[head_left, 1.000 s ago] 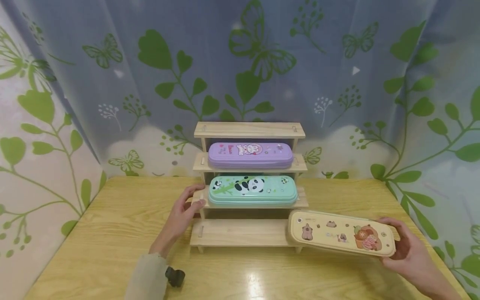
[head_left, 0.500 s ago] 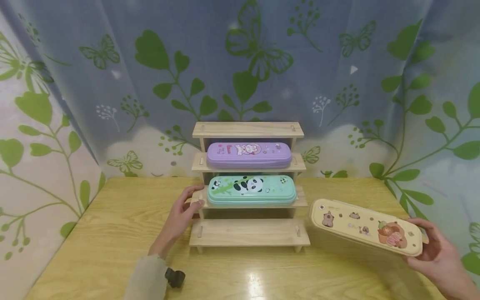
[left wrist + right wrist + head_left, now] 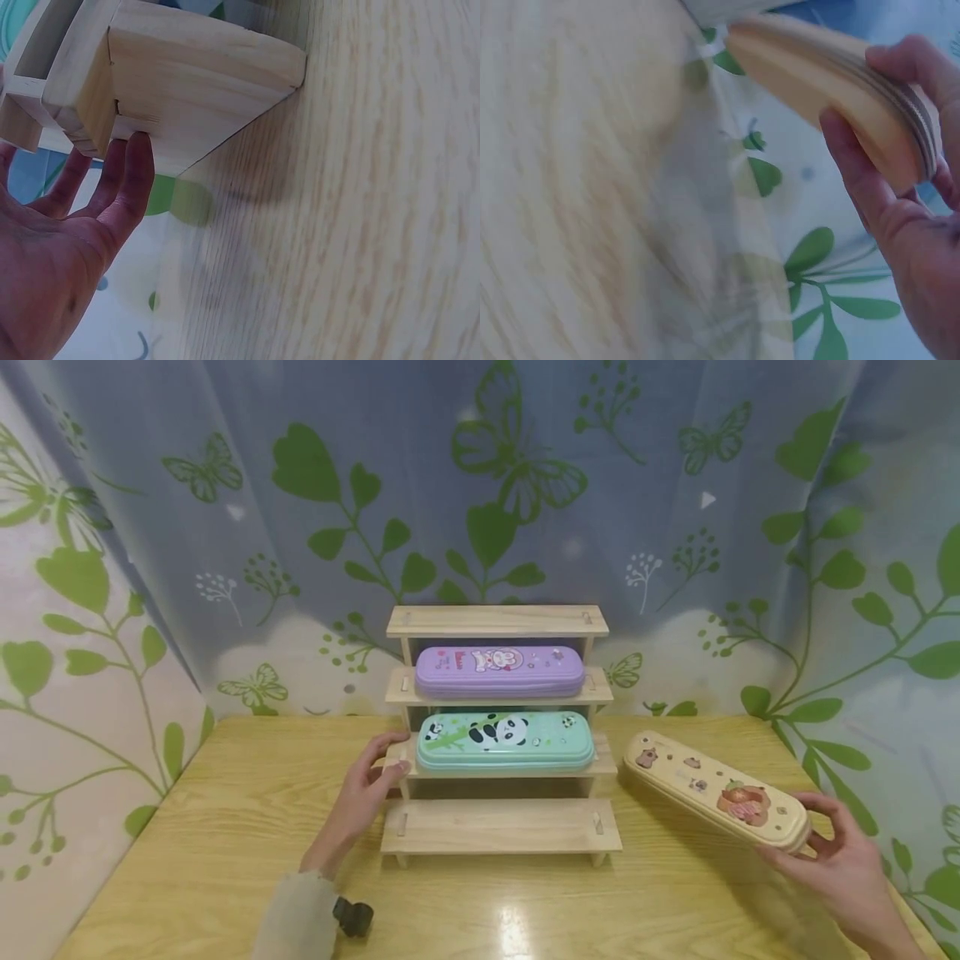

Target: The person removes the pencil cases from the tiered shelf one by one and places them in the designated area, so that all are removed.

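My right hand (image 3: 843, 860) grips the right end of a pale yellow pencil case (image 3: 712, 789) with capybara pictures, held over the table to the right of the shelf. In the right wrist view, thumb and fingers pinch the zipped pencil case (image 3: 832, 90) across its sides. A stepped wooden shelf (image 3: 498, 827) stands mid-table. My left hand (image 3: 367, 793) holds the left end of its second tier from the bottom; in the left wrist view, fingertips (image 3: 139, 150) touch the wooden end. A mint panda pencil case (image 3: 555, 743) lies on that tier, a purple rabbit one (image 3: 480, 672) on the tier above.
The shelf's lowest and top tiers carry nothing. A small black object (image 3: 354, 917) sits by my left sleeve (image 3: 296, 918). Behind and at both sides of the wooden table (image 3: 247, 827) hangs a curtain (image 3: 420, 460) printed with leaves and butterflies.
The yellow pencil case has moved away from the shelf's lowest tier to the right, then its left end has swung toward the back. My left hand has stayed at the shelf.
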Motion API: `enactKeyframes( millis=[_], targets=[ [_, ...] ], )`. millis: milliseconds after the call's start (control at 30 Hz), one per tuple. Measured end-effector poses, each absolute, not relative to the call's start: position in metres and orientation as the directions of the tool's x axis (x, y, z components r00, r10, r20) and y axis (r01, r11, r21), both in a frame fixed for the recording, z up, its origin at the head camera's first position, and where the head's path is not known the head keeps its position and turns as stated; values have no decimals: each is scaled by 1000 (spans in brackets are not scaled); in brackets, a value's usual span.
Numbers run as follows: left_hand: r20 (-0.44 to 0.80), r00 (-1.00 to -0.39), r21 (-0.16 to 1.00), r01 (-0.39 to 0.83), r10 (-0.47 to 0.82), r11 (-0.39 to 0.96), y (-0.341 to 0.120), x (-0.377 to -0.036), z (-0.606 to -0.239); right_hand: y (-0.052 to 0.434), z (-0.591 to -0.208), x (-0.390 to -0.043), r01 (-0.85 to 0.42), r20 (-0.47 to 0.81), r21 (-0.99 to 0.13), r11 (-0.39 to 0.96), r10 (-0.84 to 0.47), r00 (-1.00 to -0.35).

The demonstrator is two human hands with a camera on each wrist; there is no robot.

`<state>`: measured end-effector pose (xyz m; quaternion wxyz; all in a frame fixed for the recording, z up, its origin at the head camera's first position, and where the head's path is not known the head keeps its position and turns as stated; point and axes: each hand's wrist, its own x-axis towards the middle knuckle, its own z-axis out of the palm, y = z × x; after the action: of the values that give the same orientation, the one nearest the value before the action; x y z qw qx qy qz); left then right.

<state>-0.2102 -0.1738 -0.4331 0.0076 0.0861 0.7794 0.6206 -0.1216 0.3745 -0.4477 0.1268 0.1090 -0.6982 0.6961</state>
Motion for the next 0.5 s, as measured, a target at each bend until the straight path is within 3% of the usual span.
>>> enactKeyframes(
  millis=[100,300,500],
  targets=[
    [96,-985,966,128,146,226,-171,-206,-425,367,-449,-126,-271,279,-958,91,102,-955],
    [101,-984,965,133,144,227,-170,-204,-424,348,-450,-136,-58,182,-891,451,237,-954],
    [107,-984,968,136,145,210,-172,-205,-426,329,-449,-144,48,82,-843,536,215,-973]
  ],
)
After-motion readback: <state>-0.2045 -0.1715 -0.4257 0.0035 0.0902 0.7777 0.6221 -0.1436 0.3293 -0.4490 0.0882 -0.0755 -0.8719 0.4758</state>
